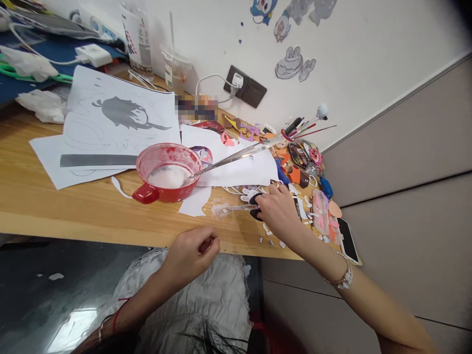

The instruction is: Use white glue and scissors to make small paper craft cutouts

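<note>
My right hand is closed round the black handles of a pair of scissors, whose blades point left over the wooden desk. At their tips a white powdery patch marks the wood. Near the desk's front edge, my left hand is curled with fingertips and thumb together; whatever it may hold is too hidden to make out. Behind it stands a red pot with white contents and a long metal utensil leaning out to the right.
Drawing sheets lie behind and left of the pot. Paper scraps, a pen holder, a pink box and a phone crowd the right end. A white spoon lies left of the pot. The wall is behind.
</note>
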A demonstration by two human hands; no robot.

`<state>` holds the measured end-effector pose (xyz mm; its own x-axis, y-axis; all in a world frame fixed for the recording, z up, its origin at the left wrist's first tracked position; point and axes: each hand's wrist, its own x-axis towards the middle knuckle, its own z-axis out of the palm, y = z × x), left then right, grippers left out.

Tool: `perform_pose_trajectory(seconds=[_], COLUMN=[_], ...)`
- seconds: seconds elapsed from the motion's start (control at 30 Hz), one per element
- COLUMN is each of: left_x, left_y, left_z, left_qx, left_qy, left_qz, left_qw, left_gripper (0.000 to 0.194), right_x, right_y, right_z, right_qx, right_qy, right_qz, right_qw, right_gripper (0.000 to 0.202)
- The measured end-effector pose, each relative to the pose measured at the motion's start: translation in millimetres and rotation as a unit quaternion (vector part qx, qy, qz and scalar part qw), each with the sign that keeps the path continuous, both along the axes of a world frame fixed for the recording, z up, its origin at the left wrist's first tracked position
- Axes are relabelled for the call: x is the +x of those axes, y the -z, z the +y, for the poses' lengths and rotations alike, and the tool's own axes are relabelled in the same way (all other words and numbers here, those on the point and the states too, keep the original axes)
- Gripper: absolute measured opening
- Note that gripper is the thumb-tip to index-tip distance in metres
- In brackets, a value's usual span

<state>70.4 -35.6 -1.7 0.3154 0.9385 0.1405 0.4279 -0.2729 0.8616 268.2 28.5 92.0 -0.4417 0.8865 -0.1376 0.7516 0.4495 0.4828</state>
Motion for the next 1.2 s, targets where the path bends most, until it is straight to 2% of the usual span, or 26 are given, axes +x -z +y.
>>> perform_pose_trajectory(seconds=[0.17, 0.47, 0.67, 0.97, 1.2], left_x=[-0.3, -0.3, -0.7, -0.7, 0.1], left_y=[-0.2, -1.3, -2.1, -3.0, -1.3], left_z=[0.6, 0.8, 1.2, 0.8, 0.3], left_qx=[-0.005, -0.011, -0.005, -0.001, -0.005], left_qy=[0.003, 0.004, 0.0, -0.005, -0.003], left_qz=[-0.001, -0.002, -0.011, -0.013, -0.01], left_qw=[1.0, 1.0, 1.0, 1.0, 1.0], left_gripper=[0.02, 0.02, 0.02, 0.021, 0.021], right_x=[-1.4, -4.6, 0.6, 6.6, 2.5], right_y=[4.8, -0.3, 2.9, 1.9, 0.5], right_z=[5.7, 11.9, 12.4, 5.3, 2.2], right_qx=[-0.018, -0.053, -0.061, -0.001, 0.023], right_qy=[-0.012, 0.0, -0.001, -0.029, -0.068], right_qz=[-0.001, -0.021, -0.022, -0.014, -0.022], right_qw=[1.0, 0.998, 0.998, 0.999, 0.997], right_gripper=[0.009, 0.007, 0.006, 0.003, 0.012])
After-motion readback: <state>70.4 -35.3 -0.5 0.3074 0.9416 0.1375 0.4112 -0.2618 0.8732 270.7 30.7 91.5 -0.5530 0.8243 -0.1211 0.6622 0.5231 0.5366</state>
